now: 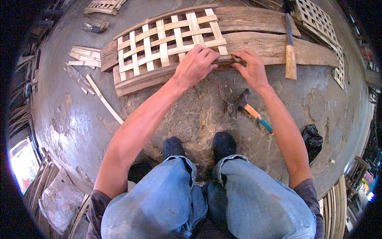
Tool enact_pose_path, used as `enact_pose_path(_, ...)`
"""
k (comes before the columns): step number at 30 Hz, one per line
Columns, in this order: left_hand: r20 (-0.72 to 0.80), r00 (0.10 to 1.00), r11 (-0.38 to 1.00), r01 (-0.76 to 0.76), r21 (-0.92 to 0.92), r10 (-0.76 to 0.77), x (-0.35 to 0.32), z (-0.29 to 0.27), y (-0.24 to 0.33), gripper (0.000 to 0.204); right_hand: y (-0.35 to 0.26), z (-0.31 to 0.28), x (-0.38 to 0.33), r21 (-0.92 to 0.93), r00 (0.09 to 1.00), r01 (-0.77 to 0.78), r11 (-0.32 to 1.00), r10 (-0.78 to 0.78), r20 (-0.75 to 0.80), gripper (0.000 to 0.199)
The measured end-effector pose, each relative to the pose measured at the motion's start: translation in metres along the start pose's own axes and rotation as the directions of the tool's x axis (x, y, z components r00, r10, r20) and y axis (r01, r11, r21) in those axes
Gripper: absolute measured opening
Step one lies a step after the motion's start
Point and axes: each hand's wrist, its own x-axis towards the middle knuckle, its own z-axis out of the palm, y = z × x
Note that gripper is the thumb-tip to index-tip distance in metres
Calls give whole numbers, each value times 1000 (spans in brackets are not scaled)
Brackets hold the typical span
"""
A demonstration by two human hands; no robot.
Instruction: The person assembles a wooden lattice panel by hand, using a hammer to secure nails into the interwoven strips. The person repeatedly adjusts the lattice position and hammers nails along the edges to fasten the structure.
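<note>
A lattice panel (161, 44) of pale woven strips lies on two rough wooden planks (274, 46). Along its near side runs a brown wooden strip (149, 76). My left hand (197, 65) is closed over this strip at the panel's near right corner, its fingers bent and together. Just to the right, the thumb and fingers of my right hand (251, 68) pinch the strip's right end; a small dark spot between them is too small to make out. Below my right hand, a hammer (254, 111) with an orange and teal handle rests on the floor.
A long blade with a wooden handle (291, 61) lies across the planks. Finished-looking lattice panels (318, 24) are stacked at the far right. Loose pale strips (85, 56) lie on the left floor, near a small tool (94, 28). A black plastic bag (312, 142) sits beside my right forearm.
</note>
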Motion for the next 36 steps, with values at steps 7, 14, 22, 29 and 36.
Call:
enact_pose_path(7, -39, 999, 999, 32, -23, -33, -2, 3, 11, 29, 3, 6, -8, -30, 998, 23, 999, -25, -54, 38)
enact_pose_path(14, -97, 995, 999, 35, -40, -39, 7, 1, 5, 26, 5, 13, -5, -117, 988, 70, 991, -85, -129, 35)
enact_pose_path(22, -106, 994, 998, 30, -54, -36, 7, 11, 2, 22, -154, -105, -67, 6, 693, 628, 779, -555, -460, 24)
enact_pose_path(29, -83, 993, 996, 75, -57, -80, 10, 7, 5, 27, -230, -117, -59, 270, 726, 648, 712, -470, -502, 11)
enact_pose_path(36, -115, 979, 984, 173, 54, -166, 10, 10, 13, 27, -242, -114, -64, 364, 803, 505, 783, -270, -532, 7)
